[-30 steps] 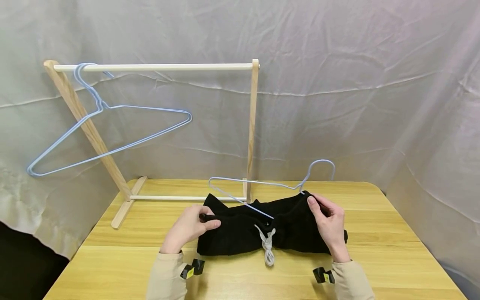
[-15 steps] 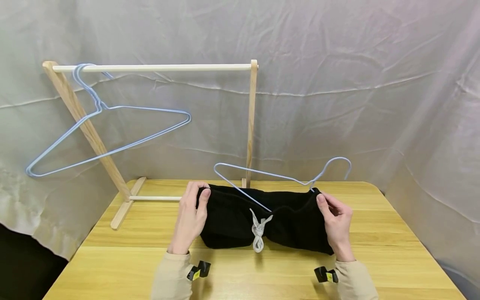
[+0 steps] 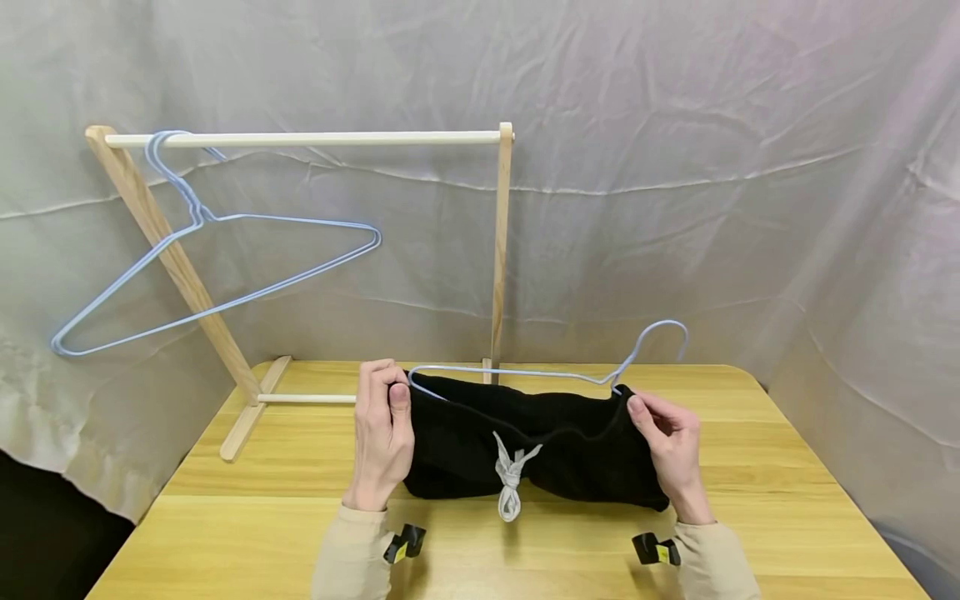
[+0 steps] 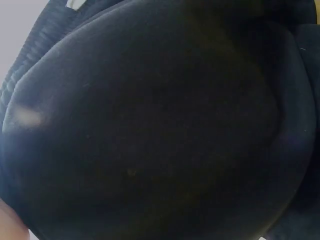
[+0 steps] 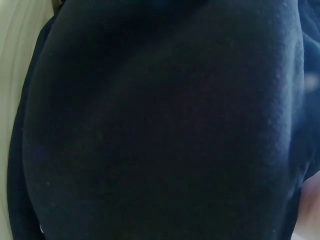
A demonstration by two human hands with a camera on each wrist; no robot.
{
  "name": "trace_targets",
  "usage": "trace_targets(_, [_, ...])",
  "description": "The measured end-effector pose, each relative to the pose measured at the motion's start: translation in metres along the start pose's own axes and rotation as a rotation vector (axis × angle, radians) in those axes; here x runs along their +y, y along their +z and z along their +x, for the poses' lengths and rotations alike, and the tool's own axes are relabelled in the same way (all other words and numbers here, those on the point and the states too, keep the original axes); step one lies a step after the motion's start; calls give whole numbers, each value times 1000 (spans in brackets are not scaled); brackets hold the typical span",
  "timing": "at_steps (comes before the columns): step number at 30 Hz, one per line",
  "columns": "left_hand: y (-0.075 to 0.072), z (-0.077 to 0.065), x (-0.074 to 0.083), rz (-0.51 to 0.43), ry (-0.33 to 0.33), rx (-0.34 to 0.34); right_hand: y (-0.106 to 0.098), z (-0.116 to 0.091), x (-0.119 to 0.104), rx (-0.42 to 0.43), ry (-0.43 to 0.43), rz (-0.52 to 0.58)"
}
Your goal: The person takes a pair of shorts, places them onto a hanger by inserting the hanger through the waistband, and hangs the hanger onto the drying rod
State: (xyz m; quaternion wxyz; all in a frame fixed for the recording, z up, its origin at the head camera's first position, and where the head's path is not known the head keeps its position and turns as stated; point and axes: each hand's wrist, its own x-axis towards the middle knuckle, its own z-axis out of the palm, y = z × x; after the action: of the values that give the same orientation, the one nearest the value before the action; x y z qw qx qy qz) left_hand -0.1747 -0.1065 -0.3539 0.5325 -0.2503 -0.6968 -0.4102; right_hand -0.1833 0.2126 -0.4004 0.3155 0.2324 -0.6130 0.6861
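Observation:
Black drawstring pants (image 3: 465, 458), bunched up with the waistband spread apart, sit above the table front. A grey-white drawstring (image 3: 510, 475) is tied in a bow at their middle. My left hand (image 3: 380, 442) grips the left end of the waistband, thumb toward me. At the other end, my right hand (image 3: 671, 446) pinches the waistband beside a light blue hanger's (image 3: 517, 372) neck. The hanger's hook points up and right; its left corner dips into the waistband near my left fingers, and its right part is hidden in the cloth. Black fabric (image 4: 150, 125) fills both wrist views.
A wooden rack with a white top rail (image 3: 337, 139) stands at the back left. Several light blue hangers (image 3: 292, 219) hang together from its left end. Grey curtains (image 3: 675, 250) enclose the wooden table (image 3: 765, 500) behind and at the sides.
My left hand has moved up and slightly left, from the near waistband edge to its left end, widening the opening. The hanger rose, then lowered, its left corner now inside the waistband.

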Motion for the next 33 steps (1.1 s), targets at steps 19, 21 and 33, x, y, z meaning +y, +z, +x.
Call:
trace_targets(19, [1,-11,-19,37,1,-77,-3,-2,-3,-132,119,-85])
trace_targets(21, [1,-13,-22,41,-9,-110,-3,-2,-3,-145,126,-112])
trace_targets(33, [1,-15,-20,119,13,-279,5,-4,-3,-202,106,-275])
